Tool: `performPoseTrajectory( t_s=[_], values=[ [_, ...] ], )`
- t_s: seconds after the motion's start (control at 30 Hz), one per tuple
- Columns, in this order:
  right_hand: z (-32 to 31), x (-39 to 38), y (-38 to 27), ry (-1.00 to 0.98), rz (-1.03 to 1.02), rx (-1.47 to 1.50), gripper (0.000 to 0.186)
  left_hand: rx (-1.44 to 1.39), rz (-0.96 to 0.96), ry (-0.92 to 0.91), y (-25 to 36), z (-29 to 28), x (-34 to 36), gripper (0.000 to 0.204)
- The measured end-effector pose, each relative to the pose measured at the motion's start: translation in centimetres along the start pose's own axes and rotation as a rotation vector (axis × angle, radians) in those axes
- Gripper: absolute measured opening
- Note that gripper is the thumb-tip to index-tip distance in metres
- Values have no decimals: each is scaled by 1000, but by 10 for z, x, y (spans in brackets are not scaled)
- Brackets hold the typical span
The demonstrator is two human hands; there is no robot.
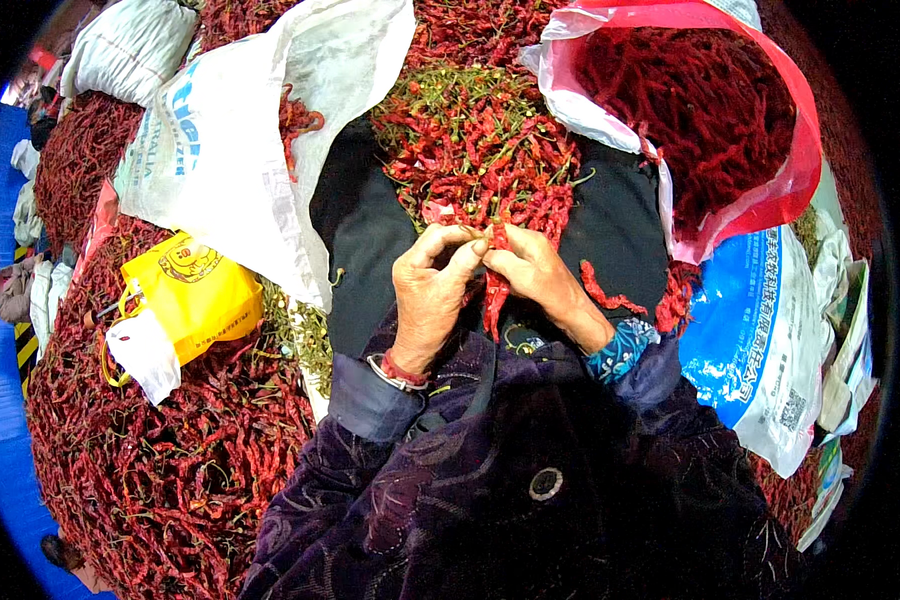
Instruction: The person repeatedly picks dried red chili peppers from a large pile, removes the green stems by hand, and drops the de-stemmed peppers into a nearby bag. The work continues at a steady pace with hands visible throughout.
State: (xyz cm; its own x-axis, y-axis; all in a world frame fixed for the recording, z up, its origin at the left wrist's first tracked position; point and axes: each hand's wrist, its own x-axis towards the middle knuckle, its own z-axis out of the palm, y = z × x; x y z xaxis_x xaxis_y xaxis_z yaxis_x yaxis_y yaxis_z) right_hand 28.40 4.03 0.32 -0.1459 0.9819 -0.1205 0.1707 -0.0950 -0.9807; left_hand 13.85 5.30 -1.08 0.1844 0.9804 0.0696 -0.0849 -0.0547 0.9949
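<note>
My left hand (434, 285) and my right hand (543, 277) meet in front of my body, fingertips pinched together. A dried red chili (494, 300) hangs down between them, its upper end in the right fingers. The left thumb and forefinger pinch at its top, where a stem seems to be; the fingers partly hide it. Just beyond the hands, between my dark-trousered legs, lies a heap of red chilies (490, 150) mixed with green-yellow stems. A loose chili (610, 290) rests on my right thigh.
At the right an open sack with a red-pink rim (805, 150) holds dark red chilies. An open white sack (220, 150) stands at the left. A yellow bag (205, 295) lies on a wide chili pile (170, 470). Beside the right leg is a blue-white sack (735, 320).
</note>
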Motion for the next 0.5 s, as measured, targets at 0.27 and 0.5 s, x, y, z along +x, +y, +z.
performPoseTrajectory(
  t_s=[0.27,0.5],
  values=[
    [-1,-2,2,-34,-153,-356,29,-72,-104,-9,6,-5,-3,5],
    [-3,-5,12,-24,-180,-232,28,101,28,-56,12,-5,1,8]
  ],
)
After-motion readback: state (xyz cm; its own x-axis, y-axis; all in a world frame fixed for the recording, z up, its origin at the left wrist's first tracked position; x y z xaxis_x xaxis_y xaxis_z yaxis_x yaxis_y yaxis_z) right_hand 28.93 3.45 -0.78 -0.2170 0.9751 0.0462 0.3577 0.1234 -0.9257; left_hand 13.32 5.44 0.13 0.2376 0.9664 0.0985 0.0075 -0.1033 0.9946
